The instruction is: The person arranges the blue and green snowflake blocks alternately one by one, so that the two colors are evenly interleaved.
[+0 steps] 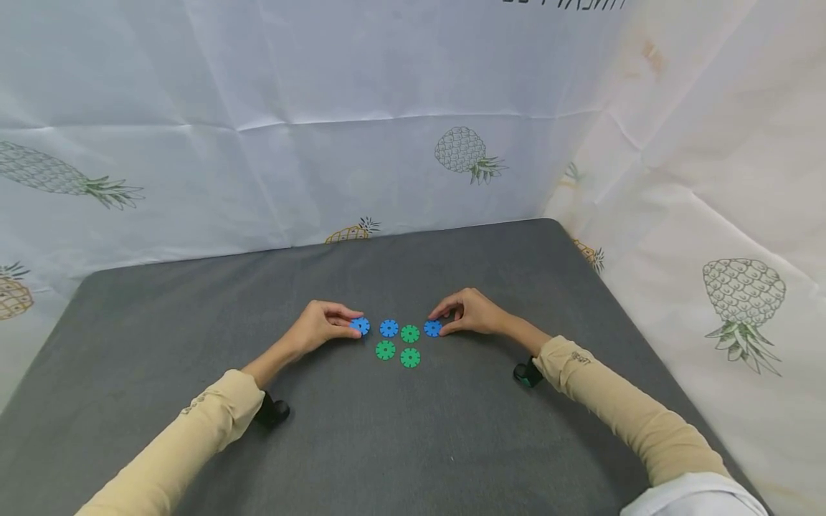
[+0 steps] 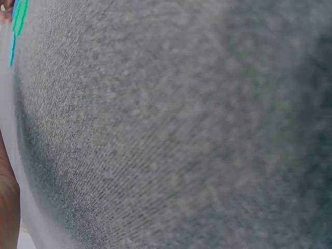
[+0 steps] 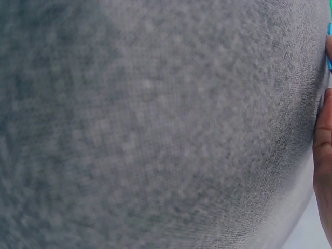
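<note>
Left of the group, my left hand [image 1: 317, 327] pinches a blue notched disc [image 1: 360, 326] between thumb and fingers. My right hand [image 1: 474, 312] holds another blue notched disc [image 1: 433, 328] by its edge, thumb on the near side and fingers on the far side. Between the hands lie a third blue disc [image 1: 389, 328] and a green disc [image 1: 409, 334]. Nearer to me are two more green discs, a left one [image 1: 385, 350] and a right one [image 1: 410, 357]. Only slivers of discs and hands show at the wrist views' edges.
The discs lie on a grey cloth-covered table [image 1: 361, 444]. A white curtain with pineapple prints [image 1: 310, 165] stands behind it and along the right side. Dark wrist-worn devices sit under the left cuff [image 1: 272, 412] and the right cuff [image 1: 528, 374].
</note>
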Demonstrator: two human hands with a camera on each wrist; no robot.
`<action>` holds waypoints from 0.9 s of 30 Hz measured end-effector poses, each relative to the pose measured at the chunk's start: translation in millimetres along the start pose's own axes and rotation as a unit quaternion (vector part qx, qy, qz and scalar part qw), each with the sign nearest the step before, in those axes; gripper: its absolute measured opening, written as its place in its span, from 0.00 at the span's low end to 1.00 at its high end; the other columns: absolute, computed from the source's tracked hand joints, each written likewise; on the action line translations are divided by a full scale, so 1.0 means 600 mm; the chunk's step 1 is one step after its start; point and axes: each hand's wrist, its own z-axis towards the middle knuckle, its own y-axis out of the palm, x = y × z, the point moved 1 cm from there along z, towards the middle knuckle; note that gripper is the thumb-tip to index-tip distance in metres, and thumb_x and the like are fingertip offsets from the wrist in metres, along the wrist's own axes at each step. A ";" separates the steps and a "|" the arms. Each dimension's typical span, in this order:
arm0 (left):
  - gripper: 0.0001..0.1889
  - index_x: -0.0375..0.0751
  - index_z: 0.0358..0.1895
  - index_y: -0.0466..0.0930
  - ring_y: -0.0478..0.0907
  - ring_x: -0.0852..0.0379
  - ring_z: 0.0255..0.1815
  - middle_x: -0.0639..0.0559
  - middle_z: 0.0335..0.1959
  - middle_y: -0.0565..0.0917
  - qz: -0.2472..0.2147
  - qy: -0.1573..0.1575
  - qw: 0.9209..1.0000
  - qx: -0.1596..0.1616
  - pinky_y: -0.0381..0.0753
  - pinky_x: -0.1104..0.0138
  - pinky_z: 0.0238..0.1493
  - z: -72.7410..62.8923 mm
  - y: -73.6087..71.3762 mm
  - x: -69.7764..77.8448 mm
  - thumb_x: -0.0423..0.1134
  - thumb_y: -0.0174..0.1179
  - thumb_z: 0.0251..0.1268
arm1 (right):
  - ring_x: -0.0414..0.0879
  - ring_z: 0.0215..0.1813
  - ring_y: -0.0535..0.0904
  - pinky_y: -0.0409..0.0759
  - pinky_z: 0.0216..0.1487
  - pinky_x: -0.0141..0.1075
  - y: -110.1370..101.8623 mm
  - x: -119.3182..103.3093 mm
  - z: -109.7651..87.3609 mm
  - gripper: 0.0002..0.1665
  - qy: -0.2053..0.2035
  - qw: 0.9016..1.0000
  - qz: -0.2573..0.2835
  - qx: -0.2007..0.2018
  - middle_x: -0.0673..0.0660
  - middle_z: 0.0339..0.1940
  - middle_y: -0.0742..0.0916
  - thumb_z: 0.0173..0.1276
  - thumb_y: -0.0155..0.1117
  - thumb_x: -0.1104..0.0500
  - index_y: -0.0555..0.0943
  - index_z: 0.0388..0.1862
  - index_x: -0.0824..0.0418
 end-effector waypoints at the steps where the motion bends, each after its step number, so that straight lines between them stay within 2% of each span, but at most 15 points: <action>1: 0.20 0.25 0.51 0.80 0.84 0.62 0.38 0.35 0.48 0.83 -0.006 -0.001 1.000 0.004 0.81 0.68 0.41 0.001 -0.001 0.000 0.28 0.69 0.53 | 0.38 0.31 0.78 0.78 0.32 0.31 0.000 0.000 0.000 0.16 0.000 1.000 0.000 0.001 0.53 0.41 0.88 0.55 0.75 0.61 0.87 0.45 0.61; 10: 0.20 0.24 0.50 0.80 0.84 0.62 0.37 0.36 0.47 0.84 -0.009 0.000 1.000 0.027 0.82 0.66 0.42 0.012 -0.010 0.001 0.28 0.70 0.53 | 0.47 0.33 0.80 0.78 0.31 0.32 0.003 -0.002 -0.002 0.17 -0.001 1.000 0.016 0.006 0.59 0.41 0.88 0.55 0.75 0.62 0.86 0.44 0.65; 19: 0.19 0.24 0.49 0.81 0.84 0.64 0.37 0.37 0.48 0.83 -0.005 0.003 0.998 0.065 0.81 0.69 0.40 0.033 -0.023 -0.002 0.27 0.69 0.53 | 0.39 0.32 0.79 0.78 0.31 0.31 0.002 0.003 -0.002 0.16 0.016 1.000 0.011 -0.004 0.53 0.43 0.88 0.56 0.75 0.60 0.87 0.45 0.60; 27: 0.21 0.27 0.51 0.81 0.83 0.66 0.38 0.37 0.50 0.83 0.018 -0.001 0.995 0.095 0.80 0.71 0.39 0.048 -0.042 -0.005 0.30 0.71 0.52 | 0.40 0.33 0.79 0.79 0.32 0.32 0.001 0.004 -0.003 0.16 0.011 1.000 0.013 0.000 0.54 0.43 0.88 0.55 0.75 0.60 0.87 0.45 0.60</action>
